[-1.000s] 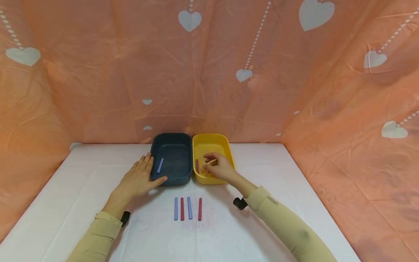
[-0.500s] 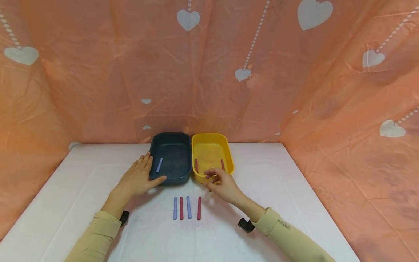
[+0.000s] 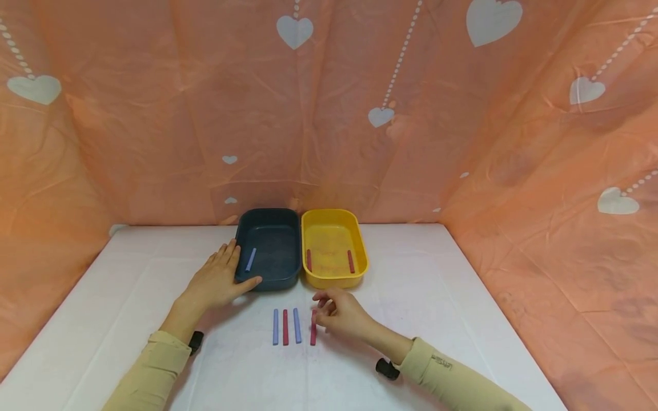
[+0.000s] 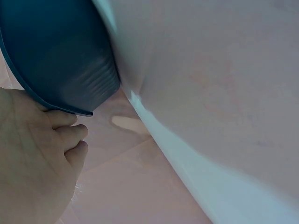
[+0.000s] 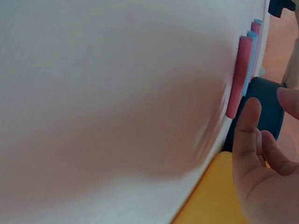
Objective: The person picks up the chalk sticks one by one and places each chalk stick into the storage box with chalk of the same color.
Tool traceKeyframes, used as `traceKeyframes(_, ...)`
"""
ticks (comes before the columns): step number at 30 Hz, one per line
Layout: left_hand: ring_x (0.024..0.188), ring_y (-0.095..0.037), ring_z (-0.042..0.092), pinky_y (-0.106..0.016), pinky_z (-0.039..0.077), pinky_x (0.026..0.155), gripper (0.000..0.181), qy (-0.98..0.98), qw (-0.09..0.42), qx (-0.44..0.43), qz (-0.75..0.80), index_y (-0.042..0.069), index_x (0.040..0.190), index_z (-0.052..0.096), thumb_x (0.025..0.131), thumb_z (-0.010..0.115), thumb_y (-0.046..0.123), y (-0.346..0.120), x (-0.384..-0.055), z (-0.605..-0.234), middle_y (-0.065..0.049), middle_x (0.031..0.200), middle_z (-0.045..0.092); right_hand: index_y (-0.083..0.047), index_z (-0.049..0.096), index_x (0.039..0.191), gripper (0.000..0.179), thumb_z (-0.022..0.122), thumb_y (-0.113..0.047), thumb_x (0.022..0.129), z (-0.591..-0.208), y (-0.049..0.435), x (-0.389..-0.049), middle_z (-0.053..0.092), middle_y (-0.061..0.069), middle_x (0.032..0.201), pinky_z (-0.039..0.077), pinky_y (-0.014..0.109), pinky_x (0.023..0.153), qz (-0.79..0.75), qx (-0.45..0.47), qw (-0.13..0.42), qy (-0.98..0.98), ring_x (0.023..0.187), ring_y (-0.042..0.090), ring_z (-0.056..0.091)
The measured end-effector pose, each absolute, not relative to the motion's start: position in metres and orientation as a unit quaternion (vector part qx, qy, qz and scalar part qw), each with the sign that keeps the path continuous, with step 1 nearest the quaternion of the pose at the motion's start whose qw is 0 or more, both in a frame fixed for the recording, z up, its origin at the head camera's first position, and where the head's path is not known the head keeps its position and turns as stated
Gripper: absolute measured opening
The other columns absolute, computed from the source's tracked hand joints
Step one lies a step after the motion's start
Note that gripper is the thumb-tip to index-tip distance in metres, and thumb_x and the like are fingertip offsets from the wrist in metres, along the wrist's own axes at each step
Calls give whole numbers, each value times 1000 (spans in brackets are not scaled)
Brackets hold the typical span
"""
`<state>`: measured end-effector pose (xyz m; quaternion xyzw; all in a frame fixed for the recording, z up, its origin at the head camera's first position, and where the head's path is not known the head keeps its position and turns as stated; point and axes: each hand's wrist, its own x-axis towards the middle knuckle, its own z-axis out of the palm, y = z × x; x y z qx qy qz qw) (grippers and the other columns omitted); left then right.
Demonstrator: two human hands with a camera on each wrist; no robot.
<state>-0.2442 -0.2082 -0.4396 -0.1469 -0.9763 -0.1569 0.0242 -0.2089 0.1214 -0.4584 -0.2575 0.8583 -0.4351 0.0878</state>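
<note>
My left hand [image 3: 218,279] lies along the left side of a dark blue tray [image 3: 277,251], fingers straight against its outer wall and thumb over the front rim. One blue chalk stick [image 3: 250,260] is inside that tray. My right hand [image 3: 345,315] is low over the table beside the rightmost red chalk stick [image 3: 313,338]. In the right wrist view, its index finger and thumb stand apart with nothing between them, close to the red chalk. Left of that stick lie a blue chalk [image 3: 297,325], another red chalk [image 3: 285,327] and another blue chalk [image 3: 275,327], roughly parallel.
A yellow tray [image 3: 331,237] stands against the blue tray's right side, with a red chalk [image 3: 309,260] at its left and another red chalk stick [image 3: 350,261] at its right. A white cloth [image 3: 421,274] covers the table. An orange heart-patterned curtain [image 3: 329,142] hangs behind.
My right hand has come from inside the yellow tray toward me, down to the rightmost red chalk. A second red chalk now shows in the yellow tray. The left hand has stayed put.
</note>
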Motion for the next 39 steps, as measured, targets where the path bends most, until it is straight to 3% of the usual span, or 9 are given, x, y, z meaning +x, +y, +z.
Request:
traceKeyframes(8,152,-55,18,-65,19,123,110,-977,23,-146,-156,-20,154,25,96,59,66,-207,-244,-439,-38,165,17,0,66,121,40,82,-14,88,-458,118,-210,63,4,100,51,23,75,-377,-251,106,885,81,12,57)
traceKeyframes(19,152,-55,20,-64,20,123,110,-977,30,-146,-152,-20,154,27,95,58,68,-206,-243,-440,-37,165,19,-1,70,119,44,88,-22,85,-462,115,-209,59,-1,95,49,22,73,-347,-237,127,898,80,11,52)
traceKeyframes(39,152,-55,20,-65,20,123,111,-978,27,-142,-153,-19,154,26,95,59,68,-207,-243,-440,-37,165,19,-3,73,110,38,91,-20,81,-461,114,-211,57,-1,91,47,22,72,-340,-249,121,899,77,8,51)
